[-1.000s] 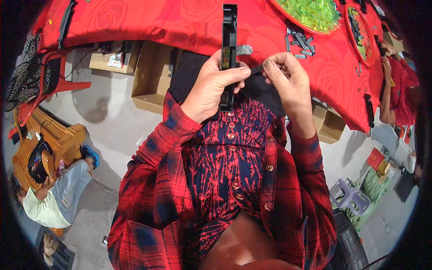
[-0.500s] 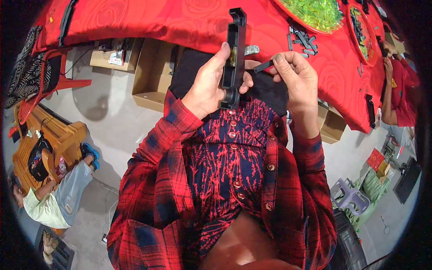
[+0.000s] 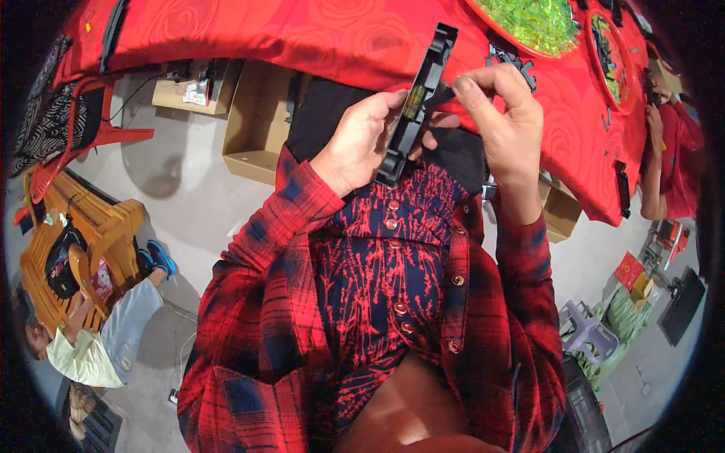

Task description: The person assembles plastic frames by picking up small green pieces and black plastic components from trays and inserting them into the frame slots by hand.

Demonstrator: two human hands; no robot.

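My left hand (image 3: pixel 361 140) is closed around a long black plastic housing (image 3: pixel 399 143), which it holds tilted above my lap, its upper end leaning right. A small yellowish-green piece shows inside the middle of the housing. Between the thumb and fingers of my right hand (image 3: pixel 504 113) is a small black plastic strip (image 3: pixel 439 97), its tip up against the housing's right side. Whether the strip touches the housing or sits in it, I cannot tell. A black cloth (image 3: pixel 332 106) covers my lap under both hands.
Ahead is a table with a red cloth (image 3: pixel 302 30). A tray of yellow-green pieces (image 3: pixel 529 26), a second tray (image 3: pixel 610 60) and small black parts (image 3: pixel 521 64) lie on it. Cardboard boxes (image 3: pixel 253 162) stand below. One person (image 3: pixel 98 340) sits at left, another (image 3: pixel 676 162) at far right.
The black housing has tilted, its top swinging right and its open side turning. My right hand has brought the black strip up to the housing's side.
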